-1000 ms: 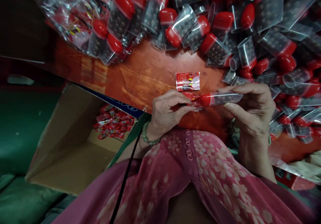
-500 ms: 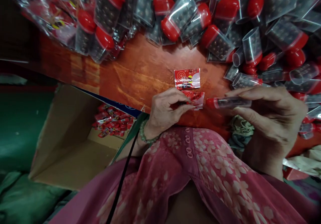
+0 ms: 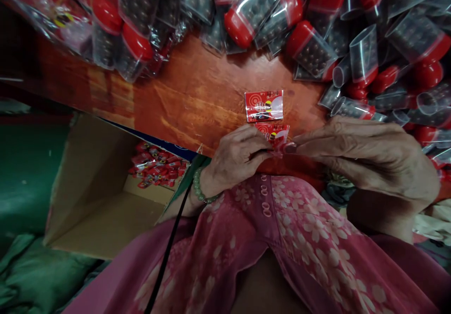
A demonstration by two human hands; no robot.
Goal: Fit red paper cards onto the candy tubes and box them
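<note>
Fingers and thumb of my left hand (image 3: pixel 237 159) pinch a red printed plastic sleeve (image 3: pixel 276 133) near the table's front edge. My right hand (image 3: pixel 373 157) is closed around a small clear tube (image 3: pixel 291 148) with a red end. Most of that tube is behind my fingers, and its tip meets the sleeve's right side. Whether the tip is inside the sleeve, I cannot tell. A second flat printed sleeve (image 3: pixel 264 106) lies just beyond my left fingertips, with a picture in yellow, pink and black.
Red-capped clear tubes of dark beads (image 3: pixel 313 51) are heaped across the back and right of the wooden table (image 3: pixel 169 98). A clear bag (image 3: pixel 63 27) of red printed packets lies at far left. Below the left edge, a cardboard box (image 3: pixel 88 201) holds red packets (image 3: pixel 158 164).
My right hand has moved left, bringing the tube's red end from a small gap away up to the sleeve. My left hand keeps its pinch. The view has shifted slightly.
</note>
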